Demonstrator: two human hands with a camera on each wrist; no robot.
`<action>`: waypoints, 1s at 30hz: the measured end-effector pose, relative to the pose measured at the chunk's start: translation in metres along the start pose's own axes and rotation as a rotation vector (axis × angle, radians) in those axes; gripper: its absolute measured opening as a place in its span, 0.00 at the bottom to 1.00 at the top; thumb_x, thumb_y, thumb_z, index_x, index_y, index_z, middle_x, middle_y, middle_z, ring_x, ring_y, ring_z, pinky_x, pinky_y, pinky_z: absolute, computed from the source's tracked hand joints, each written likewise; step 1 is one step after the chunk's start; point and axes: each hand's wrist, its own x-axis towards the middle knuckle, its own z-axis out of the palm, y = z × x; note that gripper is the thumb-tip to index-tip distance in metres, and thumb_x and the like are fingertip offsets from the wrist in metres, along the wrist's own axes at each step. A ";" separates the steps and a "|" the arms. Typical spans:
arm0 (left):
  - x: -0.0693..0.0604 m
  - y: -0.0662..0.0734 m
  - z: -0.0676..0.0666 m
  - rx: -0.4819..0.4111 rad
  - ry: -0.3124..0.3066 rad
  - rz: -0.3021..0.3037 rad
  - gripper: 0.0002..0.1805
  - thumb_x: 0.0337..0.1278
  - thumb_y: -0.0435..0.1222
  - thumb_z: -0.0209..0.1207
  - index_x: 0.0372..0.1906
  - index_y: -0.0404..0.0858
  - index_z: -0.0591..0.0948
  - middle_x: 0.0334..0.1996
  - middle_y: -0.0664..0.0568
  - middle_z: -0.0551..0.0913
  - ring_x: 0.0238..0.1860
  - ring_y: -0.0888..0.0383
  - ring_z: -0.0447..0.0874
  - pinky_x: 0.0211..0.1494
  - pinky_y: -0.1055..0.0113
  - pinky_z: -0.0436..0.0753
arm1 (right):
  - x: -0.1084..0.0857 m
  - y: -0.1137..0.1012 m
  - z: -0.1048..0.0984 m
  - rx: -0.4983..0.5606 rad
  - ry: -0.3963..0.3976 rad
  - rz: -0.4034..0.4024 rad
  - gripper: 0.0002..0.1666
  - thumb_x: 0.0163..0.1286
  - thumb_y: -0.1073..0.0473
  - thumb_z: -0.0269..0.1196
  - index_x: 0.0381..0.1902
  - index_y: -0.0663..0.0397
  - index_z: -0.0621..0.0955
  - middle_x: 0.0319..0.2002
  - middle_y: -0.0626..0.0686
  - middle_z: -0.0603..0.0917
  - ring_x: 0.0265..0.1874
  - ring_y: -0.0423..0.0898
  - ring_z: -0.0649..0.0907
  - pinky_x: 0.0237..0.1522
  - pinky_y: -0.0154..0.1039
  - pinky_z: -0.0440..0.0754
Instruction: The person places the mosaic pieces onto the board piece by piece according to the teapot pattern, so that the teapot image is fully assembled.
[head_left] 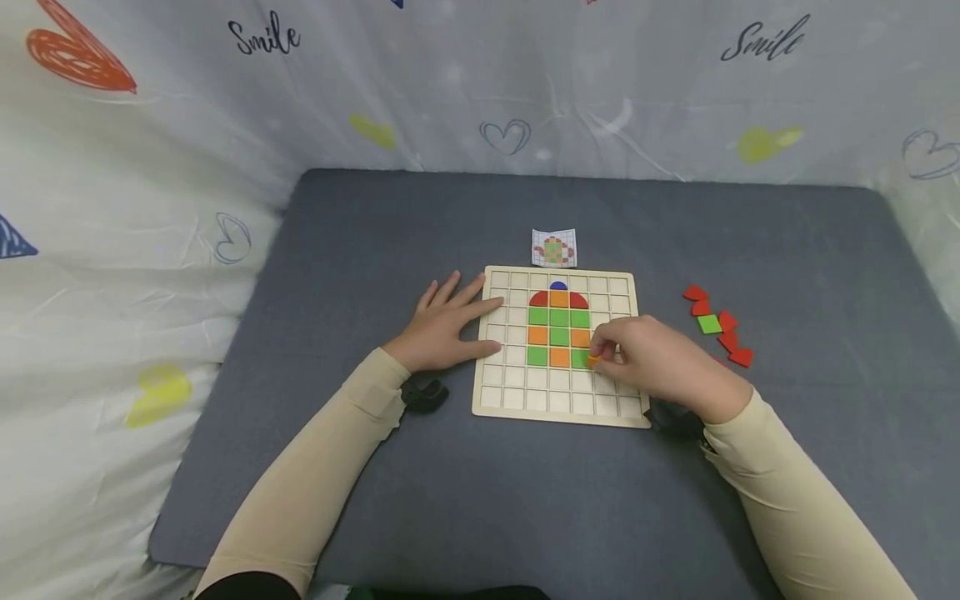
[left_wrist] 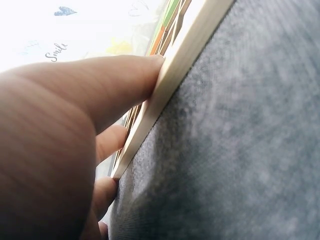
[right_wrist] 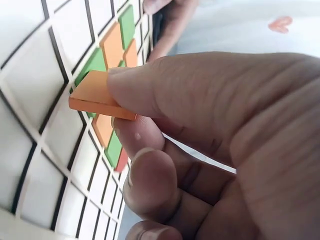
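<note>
White sheeting (head_left: 637,79) — creased, printed with 2 "Smile" words (head_left: 264,35) and hearts (head_left: 505,136) — hangs past the far edge of the gray tabletop (head_left: 525,500) and borders its left edge.

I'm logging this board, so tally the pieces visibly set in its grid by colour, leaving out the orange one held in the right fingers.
Green pieces: 6
Orange pieces: 4
Red pieces: 2
Blue piece: 1
Total visible on the board: 13

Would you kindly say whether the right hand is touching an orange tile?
Touching: the right wrist view shows the right hand pinching the orange tile between thumb and finger.
</note>
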 end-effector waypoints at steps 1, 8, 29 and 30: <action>0.000 0.000 0.000 0.002 -0.002 -0.002 0.44 0.68 0.65 0.60 0.83 0.58 0.63 0.87 0.56 0.43 0.86 0.45 0.28 0.84 0.42 0.28 | 0.001 0.000 0.001 0.000 -0.002 -0.005 0.07 0.64 0.67 0.71 0.32 0.49 0.86 0.26 0.41 0.81 0.26 0.39 0.76 0.31 0.36 0.77; 0.001 0.002 -0.001 0.004 -0.005 -0.006 0.44 0.67 0.65 0.60 0.83 0.58 0.63 0.87 0.56 0.44 0.86 0.45 0.28 0.84 0.42 0.29 | 0.002 -0.003 0.010 0.061 -0.057 -0.024 0.06 0.66 0.63 0.74 0.33 0.46 0.87 0.25 0.40 0.81 0.25 0.39 0.76 0.29 0.36 0.77; 0.001 0.001 0.000 0.010 -0.001 -0.010 0.44 0.67 0.64 0.61 0.83 0.58 0.64 0.87 0.56 0.43 0.86 0.46 0.28 0.84 0.42 0.29 | 0.001 -0.004 0.018 0.013 -0.049 -0.052 0.05 0.66 0.66 0.73 0.35 0.50 0.88 0.32 0.43 0.84 0.31 0.40 0.79 0.36 0.39 0.80; 0.001 0.001 0.001 0.009 0.000 -0.010 0.44 0.67 0.64 0.61 0.83 0.58 0.64 0.87 0.56 0.43 0.86 0.46 0.28 0.84 0.42 0.29 | 0.001 -0.004 0.018 0.014 -0.050 -0.051 0.05 0.66 0.66 0.73 0.35 0.50 0.88 0.32 0.43 0.84 0.31 0.40 0.79 0.36 0.39 0.80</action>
